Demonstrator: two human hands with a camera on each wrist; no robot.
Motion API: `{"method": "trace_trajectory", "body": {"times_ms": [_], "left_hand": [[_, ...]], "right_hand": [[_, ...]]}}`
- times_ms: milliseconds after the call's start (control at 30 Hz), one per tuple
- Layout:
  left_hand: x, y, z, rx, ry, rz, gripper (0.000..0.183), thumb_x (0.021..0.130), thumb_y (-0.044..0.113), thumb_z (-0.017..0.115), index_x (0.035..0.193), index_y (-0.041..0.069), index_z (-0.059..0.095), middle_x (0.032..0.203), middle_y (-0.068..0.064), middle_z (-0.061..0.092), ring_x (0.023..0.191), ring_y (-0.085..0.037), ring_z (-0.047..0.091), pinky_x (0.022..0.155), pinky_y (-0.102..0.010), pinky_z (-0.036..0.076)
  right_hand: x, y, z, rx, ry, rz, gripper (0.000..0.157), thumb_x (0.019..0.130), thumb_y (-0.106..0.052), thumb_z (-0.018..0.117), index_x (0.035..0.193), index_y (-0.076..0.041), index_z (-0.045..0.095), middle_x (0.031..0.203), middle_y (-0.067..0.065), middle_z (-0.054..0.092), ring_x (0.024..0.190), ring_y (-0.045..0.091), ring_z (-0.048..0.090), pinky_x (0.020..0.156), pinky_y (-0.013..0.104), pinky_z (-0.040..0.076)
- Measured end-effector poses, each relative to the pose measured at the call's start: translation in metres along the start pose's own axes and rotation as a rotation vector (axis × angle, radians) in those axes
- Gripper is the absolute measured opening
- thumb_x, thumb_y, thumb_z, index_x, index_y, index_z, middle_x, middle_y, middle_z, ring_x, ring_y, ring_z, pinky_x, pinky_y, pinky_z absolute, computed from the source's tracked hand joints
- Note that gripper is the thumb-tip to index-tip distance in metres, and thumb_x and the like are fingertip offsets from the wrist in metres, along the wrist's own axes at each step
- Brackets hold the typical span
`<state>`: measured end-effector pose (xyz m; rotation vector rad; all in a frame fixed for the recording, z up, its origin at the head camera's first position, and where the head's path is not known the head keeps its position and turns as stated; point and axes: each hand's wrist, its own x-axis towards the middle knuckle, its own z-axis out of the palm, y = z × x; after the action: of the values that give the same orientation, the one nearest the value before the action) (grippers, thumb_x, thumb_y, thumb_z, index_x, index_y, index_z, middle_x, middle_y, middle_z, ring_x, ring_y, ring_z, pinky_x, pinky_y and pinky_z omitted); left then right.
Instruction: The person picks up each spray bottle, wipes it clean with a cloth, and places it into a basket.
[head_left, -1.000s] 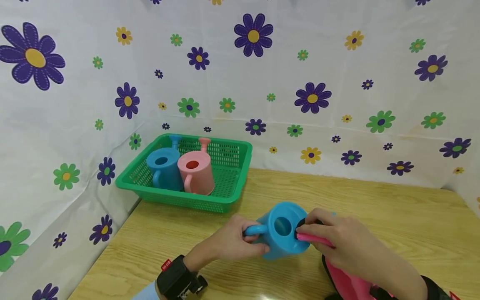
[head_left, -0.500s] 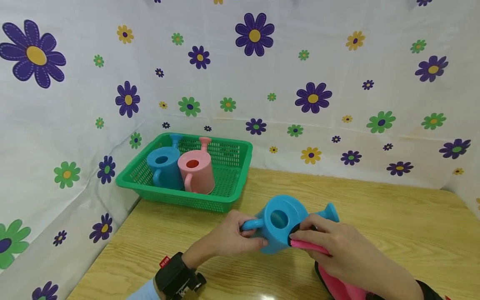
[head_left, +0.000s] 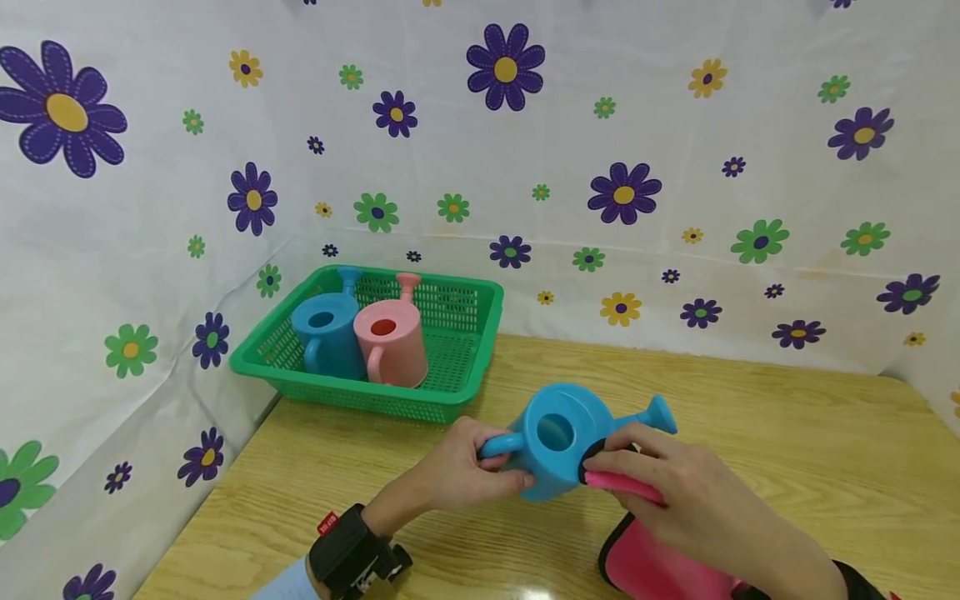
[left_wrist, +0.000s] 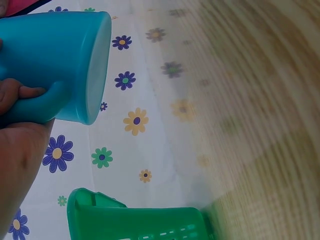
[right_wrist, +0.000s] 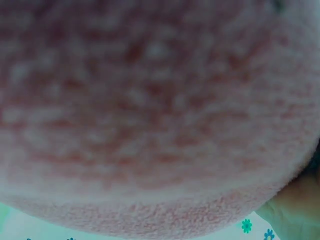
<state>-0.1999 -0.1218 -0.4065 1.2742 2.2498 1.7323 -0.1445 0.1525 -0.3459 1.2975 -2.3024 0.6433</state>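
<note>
A blue watering can (head_left: pixel 543 471) is held tilted above the table, its spout pointing to the right. My left hand (head_left: pixel 465 468) grips it by the handle, with the thumb along the side. In the left wrist view the can's pale base shows beyond the hand. My right hand (head_left: pixel 686 487) pinches a pink cloth (head_left: pixel 663 562) with black edging and presses a fold of it to the can's side near the spout. The rest of the cloth hangs below that hand. Its fuzzy face fills most of the right wrist view.
A green basket (head_left: pixel 360 400) stands at the back left of the wooden table (head_left: pixel 825 450), with a second blue watering can (head_left: pixel 341 350) and a pink watering can (head_left: pixel 401 354) inside. Behind hangs a white flowered backdrop (head_left: pixel 555 142).
The blue can has risen slightly and tipped back, bringing its spout into view. My right hand keeps the cloth on its side, and the hanging part of the cloth has swung left.
</note>
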Motion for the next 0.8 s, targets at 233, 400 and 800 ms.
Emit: {"method": "trace_trajectory", "body": {"times_ms": [233,400,800], "left_hand": [[-0.001,0.001,0.001,0.013,0.004,0.009,0.040,0.080,0.005,0.075,0.059,0.005,0.040,0.047,-0.008,0.030,0.046,-0.004,0.032,0.049,-0.018,0.028],[-0.001,0.002,0.002,0.028,-0.009,0.029,0.040,0.079,0.002,0.075,0.058,0.004,0.041,0.047,-0.007,0.031,0.046,-0.005,0.033,0.050,-0.017,0.029],[-0.004,0.016,0.005,0.106,-0.074,0.028,0.042,0.076,-0.001,0.075,0.054,0.005,0.039,0.044,-0.006,0.031,0.042,0.001,0.030,0.045,-0.012,0.024]], "right_hand": [[-0.001,0.002,0.001,-0.019,0.064,0.032,0.055,0.098,-0.051,0.038,0.105,-0.010,0.074,0.101,0.002,0.067,0.089,0.014,0.065,0.064,0.032,0.062],[-0.001,0.003,0.000,-0.058,0.100,0.070,0.030,0.084,-0.026,0.076,0.107,-0.008,0.073,0.103,0.005,0.069,0.089,0.018,0.068,0.066,0.038,0.062],[0.000,0.006,0.002,-0.085,0.106,0.124,0.050,0.063,0.000,0.085,0.111,-0.005,0.072,0.104,0.009,0.070,0.087,0.021,0.069,0.065,0.040,0.062]]}}
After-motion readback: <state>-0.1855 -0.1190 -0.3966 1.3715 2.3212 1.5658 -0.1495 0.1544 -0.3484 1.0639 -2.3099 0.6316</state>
